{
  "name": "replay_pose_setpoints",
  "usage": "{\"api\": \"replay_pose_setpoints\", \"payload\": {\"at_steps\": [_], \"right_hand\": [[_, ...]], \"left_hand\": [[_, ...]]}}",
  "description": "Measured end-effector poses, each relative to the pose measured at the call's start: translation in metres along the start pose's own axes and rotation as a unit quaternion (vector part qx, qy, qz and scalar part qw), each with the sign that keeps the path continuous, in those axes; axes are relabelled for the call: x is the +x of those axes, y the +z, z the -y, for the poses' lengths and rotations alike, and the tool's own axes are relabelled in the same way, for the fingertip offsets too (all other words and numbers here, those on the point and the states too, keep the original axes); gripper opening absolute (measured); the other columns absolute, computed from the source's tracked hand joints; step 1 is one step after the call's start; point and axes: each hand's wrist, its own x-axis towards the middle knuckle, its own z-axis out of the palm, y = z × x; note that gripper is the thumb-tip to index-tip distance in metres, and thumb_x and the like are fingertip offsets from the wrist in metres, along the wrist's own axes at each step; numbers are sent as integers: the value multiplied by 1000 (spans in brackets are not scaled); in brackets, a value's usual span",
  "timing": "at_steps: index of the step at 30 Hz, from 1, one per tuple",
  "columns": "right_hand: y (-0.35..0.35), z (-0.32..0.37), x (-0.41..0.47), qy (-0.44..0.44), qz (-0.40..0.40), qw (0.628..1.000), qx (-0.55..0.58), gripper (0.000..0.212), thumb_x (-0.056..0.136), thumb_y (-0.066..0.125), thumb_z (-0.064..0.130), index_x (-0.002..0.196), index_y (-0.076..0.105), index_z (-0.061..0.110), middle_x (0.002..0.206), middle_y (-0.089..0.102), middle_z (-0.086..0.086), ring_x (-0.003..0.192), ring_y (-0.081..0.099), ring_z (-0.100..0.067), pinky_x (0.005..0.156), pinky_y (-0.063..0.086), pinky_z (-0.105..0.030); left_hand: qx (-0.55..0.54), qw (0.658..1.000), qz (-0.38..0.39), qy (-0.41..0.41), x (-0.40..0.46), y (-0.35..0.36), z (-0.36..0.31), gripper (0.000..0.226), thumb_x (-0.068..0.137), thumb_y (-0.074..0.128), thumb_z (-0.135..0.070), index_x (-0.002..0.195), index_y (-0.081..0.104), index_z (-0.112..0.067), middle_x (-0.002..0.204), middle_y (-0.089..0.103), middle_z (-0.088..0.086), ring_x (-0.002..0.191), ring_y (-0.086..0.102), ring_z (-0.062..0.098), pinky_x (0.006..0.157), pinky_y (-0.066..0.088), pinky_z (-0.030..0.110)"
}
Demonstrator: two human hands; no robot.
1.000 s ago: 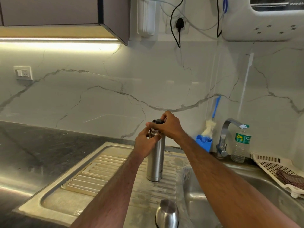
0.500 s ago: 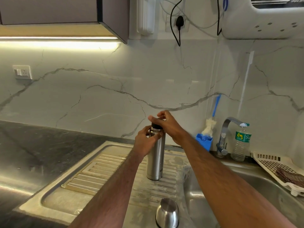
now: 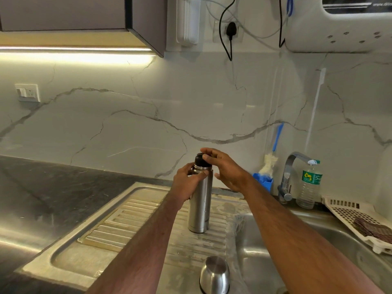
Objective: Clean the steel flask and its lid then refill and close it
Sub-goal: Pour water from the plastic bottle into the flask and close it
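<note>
Lettering low on the steel flask (image 3: 200,200) was unreadable. Flask stood upright on the draining board (image 3: 118,225). Left hand (image 3: 185,183) gripped its neck; right hand (image 3: 226,168) fingers (image 3: 209,159) pinched the black stopper (image 3: 201,160).

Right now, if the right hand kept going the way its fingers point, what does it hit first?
The black stopper on the steel flask. The right hand points left, its fingertips already at the stopper, apparently touching. Past it lies only bare backsplash, though depth is unclear.

Silver flask (image 3: 199,205), black stopper (image 3: 200,160), grey-veined white wall (image 3: 148,107).
</note>
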Motion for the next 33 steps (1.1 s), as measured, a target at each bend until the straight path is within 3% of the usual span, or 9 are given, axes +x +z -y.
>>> {"api": "replay_pose_setpoints", "payload": {"at_steps": [3, 8, 12, 15, 18, 20, 26, 30, 33], "right_hand": [[-6, -5, 2, -19, 32, 999, 30, 41, 99, 60, 9, 138, 58, 23, 135, 60, 1, 129, 54, -21, 114, 40, -49], [-9, -7, 7, -34, 60, 995, 73, 44, 96, 59, 1, 137, 60, 17, 139, 58, -10, 130, 55, -31, 106, 48, -49], [-16, -16, 10, -45, 85, 986, 139, 44, 96, 60, 3, 138, 59, 12, 140, 59, -13, 131, 56, -32, 105, 50, -49], [-13, -27, 13, -81, 36, 987, 134, 39, 92, 66, 7, 131, 66, 13, 134, 64, -13, 127, 58, -32, 106, 50, -48], [-4, -33, 13, -129, -31, 984, 118, 34, 88, 71, 6, 122, 71, 12, 122, 71, -9, 116, 66, -24, 97, 54, -37], [-1, -33, 12, -149, -73, 982, 95, 32, 86, 75, 5, 118, 73, 13, 115, 74, -6, 111, 69, -20, 93, 55, -29], [20, -21, 7, -114, -240, 964, -9, 33, 71, 91, 18, 101, 79, 26, 97, 77, 9, 96, 71, -4, 92, 56, -23], [43, -14, 5, -81, -329, 937, -88, 35, 70, 90, 31, 104, 78, 30, 102, 74, 10, 106, 65, -11, 97, 54, -27], [42, -7, -3, -56, -288, 948, -123, 43, 75, 88, 29, 115, 74, 29, 116, 71, 4, 116, 63, -17, 102, 53, -33]], "left_hand": [[-31, 998, 45, -26, 0, -6, -4, 33, 92, 72, -37, 122, 61, -41, 115, 63, -14, 105, 58, 10, 90, 50, 51], [-43, 992, 103, -64, 6, -16, -1, 52, 86, 77, -40, 135, 59, -40, 135, 59, -4, 127, 53, 22, 97, 50, 60], [-45, 989, 125, -60, 14, -16, 6, 63, 76, 80, -50, 135, 59, -42, 136, 60, -5, 127, 55, 20, 96, 51, 60], [-39, 991, 117, -49, 16, -14, 9, 47, 85, 78, -43, 129, 63, -41, 130, 64, -6, 121, 59, 16, 95, 53, 58], [-44, 994, 98, -15, 13, -8, 10, 30, 92, 73, -36, 121, 67, -38, 118, 69, -9, 112, 64, 11, 87, 56, 49], [-33, 996, 78, 21, 10, -3, 11, 30, 93, 72, -34, 122, 67, -33, 111, 71, -10, 104, 67, 7, 77, 57, 38], [81, 991, -35, 103, 5, 13, 13, 34, 89, 74, -36, 121, 68, -26, 99, 72, -8, 92, 67, 8, 79, 53, 26], [146, 982, -67, 102, 1, 16, 8, 27, 91, 66, -36, 113, 67, -20, 90, 69, -5, 83, 66, 13, 67, 47, 26], [174, 978, -60, 101, 1, 12, 5, 30, 93, 66, -35, 117, 65, -16, 94, 68, -2, 84, 63, 13, 70, 49, 27]]}}
